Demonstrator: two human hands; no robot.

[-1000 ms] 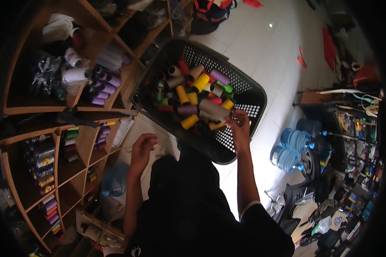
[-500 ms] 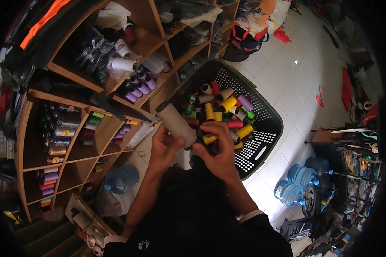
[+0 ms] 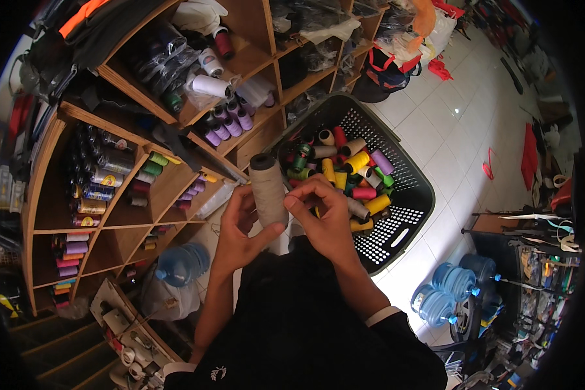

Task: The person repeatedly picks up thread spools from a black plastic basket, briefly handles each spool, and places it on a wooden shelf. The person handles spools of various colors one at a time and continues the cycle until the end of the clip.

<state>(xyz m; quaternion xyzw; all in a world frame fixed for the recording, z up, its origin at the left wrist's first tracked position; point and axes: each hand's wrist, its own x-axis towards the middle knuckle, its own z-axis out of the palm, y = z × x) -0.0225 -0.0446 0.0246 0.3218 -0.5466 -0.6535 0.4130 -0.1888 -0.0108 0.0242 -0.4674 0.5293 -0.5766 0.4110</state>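
A tall grey-beige spool of thread [image 3: 267, 195] with a dark top end stands nearly upright in front of me. My left hand [image 3: 239, 227] is closed round its lower part, thumb across the front near the base. Beside the spool's right side, my right hand [image 3: 322, 218] has thumb and forefinger pressed together in a pinch. Whatever is between those fingertips is too small to make out. Just beyond my hands is a dark green perforated basket [image 3: 403, 218]. Inside it lie many thread spools, among them a yellow spool [image 3: 357, 162] and a purple spool [image 3: 381, 162].
Wooden shelving [image 3: 120, 229] on the left carries thread spools and plastic-wrapped goods. A blue water jug [image 3: 183, 263] sits at its foot. More blue jugs [image 3: 454, 281] lie at the right by a cluttered rack [image 3: 546, 279]. Bags [image 3: 390, 68] rest on the tiled floor [image 3: 435, 156] beyond the basket.
The spool has turned from leaning left to nearly upright. My right hand has shifted from the spool's lower end to a pinch at its side. The whole view has swung slightly.
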